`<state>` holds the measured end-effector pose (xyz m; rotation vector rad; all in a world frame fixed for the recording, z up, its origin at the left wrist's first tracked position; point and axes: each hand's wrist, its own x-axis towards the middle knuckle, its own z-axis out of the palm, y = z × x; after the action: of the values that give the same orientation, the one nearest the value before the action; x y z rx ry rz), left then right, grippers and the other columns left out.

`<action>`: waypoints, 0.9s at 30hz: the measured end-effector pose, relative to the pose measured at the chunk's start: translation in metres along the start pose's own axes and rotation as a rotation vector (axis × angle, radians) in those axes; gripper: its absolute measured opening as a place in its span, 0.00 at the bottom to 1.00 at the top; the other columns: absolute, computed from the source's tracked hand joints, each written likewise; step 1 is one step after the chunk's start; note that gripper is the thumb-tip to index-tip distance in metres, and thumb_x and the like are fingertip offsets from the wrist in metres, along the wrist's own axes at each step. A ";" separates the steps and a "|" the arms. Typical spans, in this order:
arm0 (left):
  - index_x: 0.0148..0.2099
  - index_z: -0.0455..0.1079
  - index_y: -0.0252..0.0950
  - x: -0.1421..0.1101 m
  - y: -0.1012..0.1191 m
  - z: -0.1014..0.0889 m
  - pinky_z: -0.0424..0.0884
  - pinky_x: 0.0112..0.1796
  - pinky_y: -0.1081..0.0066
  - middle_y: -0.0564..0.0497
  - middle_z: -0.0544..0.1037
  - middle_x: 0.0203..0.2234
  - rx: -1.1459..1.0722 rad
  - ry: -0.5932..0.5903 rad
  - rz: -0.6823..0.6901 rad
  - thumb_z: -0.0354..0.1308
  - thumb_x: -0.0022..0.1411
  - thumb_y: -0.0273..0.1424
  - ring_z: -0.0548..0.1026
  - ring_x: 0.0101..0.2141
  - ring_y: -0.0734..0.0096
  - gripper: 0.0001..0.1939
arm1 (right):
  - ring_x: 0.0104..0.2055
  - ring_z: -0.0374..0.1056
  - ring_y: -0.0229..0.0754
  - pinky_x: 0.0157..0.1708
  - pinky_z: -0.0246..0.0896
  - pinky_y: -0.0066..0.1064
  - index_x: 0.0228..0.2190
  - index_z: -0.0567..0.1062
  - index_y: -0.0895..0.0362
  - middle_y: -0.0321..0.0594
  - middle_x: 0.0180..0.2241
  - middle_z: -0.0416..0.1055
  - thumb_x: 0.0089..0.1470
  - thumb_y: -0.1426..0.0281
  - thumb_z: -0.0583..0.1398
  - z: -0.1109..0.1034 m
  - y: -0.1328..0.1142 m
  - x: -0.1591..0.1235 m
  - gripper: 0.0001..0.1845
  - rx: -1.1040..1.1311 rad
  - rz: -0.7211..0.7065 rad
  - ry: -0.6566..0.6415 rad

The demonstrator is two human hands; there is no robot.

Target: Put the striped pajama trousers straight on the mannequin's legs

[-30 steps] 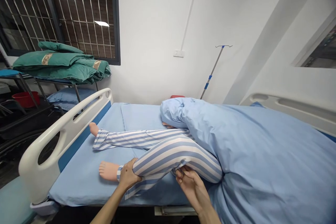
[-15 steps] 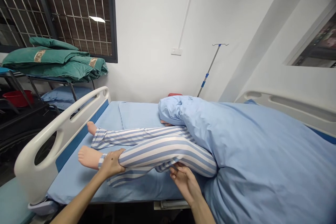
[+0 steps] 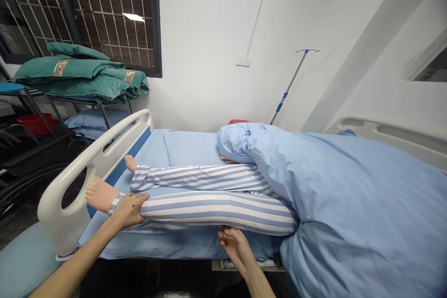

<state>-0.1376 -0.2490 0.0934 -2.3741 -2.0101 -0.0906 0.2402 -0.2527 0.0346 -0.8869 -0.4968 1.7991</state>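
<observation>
A manikin in blue-and-white striped trousers lies on the bed, its upper body hidden by a blue quilt (image 3: 349, 195). My left hand (image 3: 129, 209) is wrapped round the near lower leg (image 3: 195, 207) just above the ankle, over the striped cloth. The near bare foot (image 3: 101, 194) points up close to the footboard, and this leg lies almost straight. Below the knee, at the trousers' lower edge, my right hand (image 3: 235, 247) is palm up with fingers loosely curled and apart, holding nothing visible. Behind lies the far leg (image 3: 199, 177), straight on the blue sheet.
The cream footboard (image 3: 66, 191) rises at the left, the headboard (image 3: 412, 139) at the right. An IV pole (image 3: 291, 81) stands behind the bed. Green folded bedding (image 3: 84, 77) is piled on a rack by the barred window; a wheelchair (image 3: 38, 158) is beside the footboard.
The near leg has gone from bent at the knee to nearly straight. My left hand and the foot have moved left toward the footboard. The knee has lowered by my right hand.
</observation>
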 end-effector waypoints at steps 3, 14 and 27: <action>0.47 0.65 0.39 -0.003 -0.005 0.002 0.62 0.42 0.64 0.48 0.76 0.40 0.022 -0.014 0.019 0.52 0.41 0.28 0.72 0.40 0.58 0.25 | 0.26 0.65 0.36 0.23 0.53 0.27 0.22 0.74 0.59 0.38 0.29 0.72 0.33 0.73 0.66 -0.004 0.010 0.005 0.08 -0.017 0.026 0.002; 0.47 0.64 0.38 -0.003 -0.022 0.039 0.60 0.43 0.63 0.47 0.75 0.40 0.001 -0.061 0.034 0.52 0.42 0.28 0.71 0.42 0.58 0.25 | 0.26 0.66 0.37 0.23 0.54 0.27 0.19 0.69 0.59 0.35 0.23 0.69 0.32 0.73 0.66 -0.016 0.035 0.016 0.10 -0.070 0.092 0.079; 0.43 0.64 0.37 -0.001 -0.022 -0.003 0.59 0.41 0.63 0.48 0.73 0.35 0.073 -0.071 0.121 0.53 0.44 0.27 0.70 0.38 0.59 0.19 | 0.25 0.66 0.37 0.21 0.54 0.25 0.22 0.70 0.58 0.33 0.22 0.68 0.31 0.72 0.67 -0.022 0.053 0.028 0.12 -0.153 0.092 0.143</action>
<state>-0.1597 -0.2468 0.0957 -2.4790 -1.8580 0.0698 0.2187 -0.2489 -0.0257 -1.1523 -0.5132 1.7825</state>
